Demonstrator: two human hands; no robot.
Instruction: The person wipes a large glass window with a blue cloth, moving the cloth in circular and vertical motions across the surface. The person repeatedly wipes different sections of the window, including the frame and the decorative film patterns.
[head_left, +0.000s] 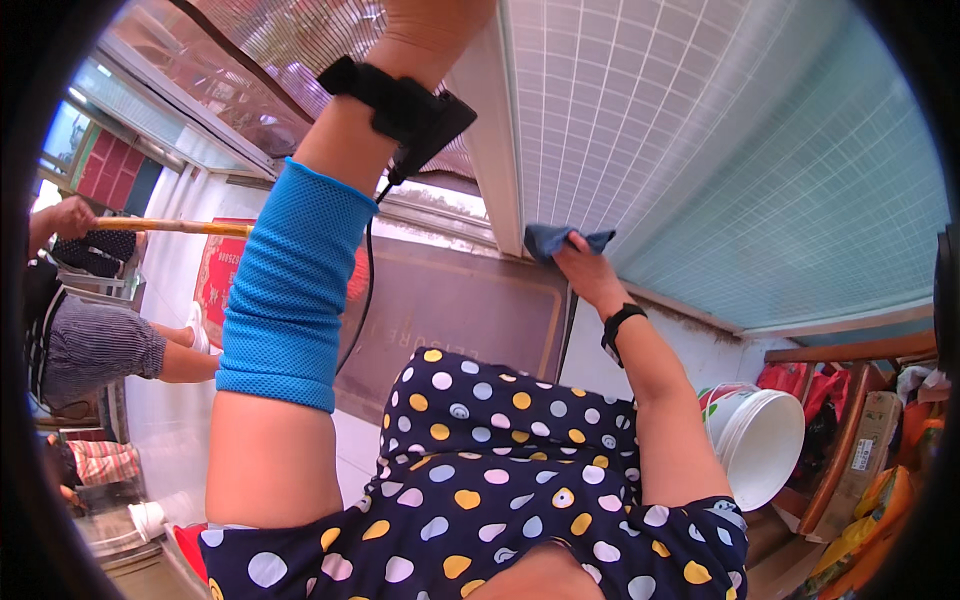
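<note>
My right hand (589, 271) grips a folded blue-grey cloth (562, 238). The cloth is at the lower part of a glass panel (600, 112) with a white grid pattern, close by its pale frame (487, 150). Raised high, my left hand (442, 22) is cut off by the top edge, and its fingers are out of view. It is nearest to the top of that frame and a finely ribbed see-through panel (322, 37). A black strapped device (405, 112) sits on the left wrist, above a blue mesh sleeve (292, 300).
A brown doormat (450, 300) covers floor before me. Another person's hand (71, 217) holds a wooden pole (172, 225) at left, near a red mat (214, 277). A white bucket (765, 450) and a wooden rack (840, 450) with bags stand at right.
</note>
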